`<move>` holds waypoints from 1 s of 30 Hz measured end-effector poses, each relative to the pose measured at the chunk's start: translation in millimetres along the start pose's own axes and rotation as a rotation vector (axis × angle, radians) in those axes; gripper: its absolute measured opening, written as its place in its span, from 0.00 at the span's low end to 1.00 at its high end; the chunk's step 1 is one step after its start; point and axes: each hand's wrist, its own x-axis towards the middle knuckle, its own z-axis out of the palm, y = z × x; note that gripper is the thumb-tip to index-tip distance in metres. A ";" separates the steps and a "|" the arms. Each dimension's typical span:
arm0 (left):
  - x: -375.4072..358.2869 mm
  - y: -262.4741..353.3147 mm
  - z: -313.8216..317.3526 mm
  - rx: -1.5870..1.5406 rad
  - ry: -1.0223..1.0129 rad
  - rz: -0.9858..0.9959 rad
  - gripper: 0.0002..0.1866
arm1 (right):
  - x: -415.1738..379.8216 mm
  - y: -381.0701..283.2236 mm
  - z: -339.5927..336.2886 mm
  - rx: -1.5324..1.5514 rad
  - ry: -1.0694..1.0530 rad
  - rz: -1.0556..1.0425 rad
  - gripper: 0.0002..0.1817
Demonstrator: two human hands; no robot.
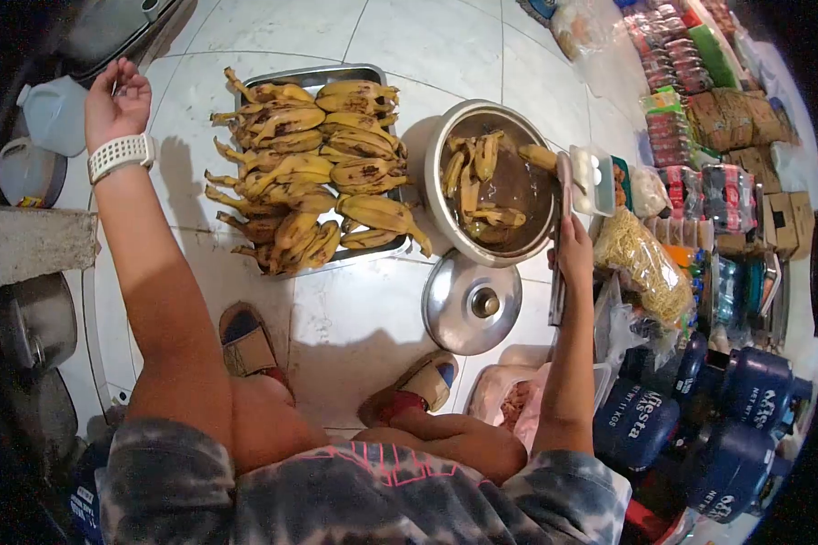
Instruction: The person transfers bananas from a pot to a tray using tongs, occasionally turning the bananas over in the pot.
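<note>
My left hand [121, 98], with a white watch strap at the wrist, is raised at the left over the floor. Its fingers are loosely curled and apart, with nothing in them. My right hand [573, 250] grips a long, narrow flat object [564, 186] beside the pot; its kind I cannot tell. Peeled and cut bananas [486, 156] lie in brownish liquid inside the round metal pot [434, 195]. To its left, a metal tray [364, 73] bears several rows of ripe, brown-spotted bananas [286, 168]. The pot's lid [471, 304] rests knob-up on the tiles.
White plastic jugs [54, 116] and a concrete block [34, 247] line the left side. On the right are a tub of eggs [592, 182], a bag of noodles [645, 263], packaged goods and blue gas cylinders [641, 422]. A plastic container [500, 391] is near my right foot.
</note>
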 end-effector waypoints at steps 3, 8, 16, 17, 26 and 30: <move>-2.1 -6.4 9.5 0.020 0.124 0.075 0.07 | -20.0 -7.8 -2.2 -0.117 0.030 -0.048 0.16; 10.7 -5.3 -7.6 -0.056 -0.015 -0.039 0.05 | -23.8 1.5 6.3 -0.161 0.010 -0.028 0.16; 25.5 5.5 -20.5 -0.044 0.034 0.031 0.05 | -88.9 -47.9 42.9 0.130 -0.231 0.018 0.19; 28.8 8.8 -24.5 -0.052 0.015 0.026 0.05 | -95.3 -45.4 51.0 0.113 -0.307 0.026 0.19; 31.8 10.7 -30.3 -0.057 0.039 -0.011 0.04 | -101.1 -27.1 127.9 0.031 -0.618 0.077 0.19; 7.7 -3.8 -5.7 -0.051 0.124 0.018 0.04 | -90.9 -19.2 143.3 -0.052 -0.576 0.008 0.20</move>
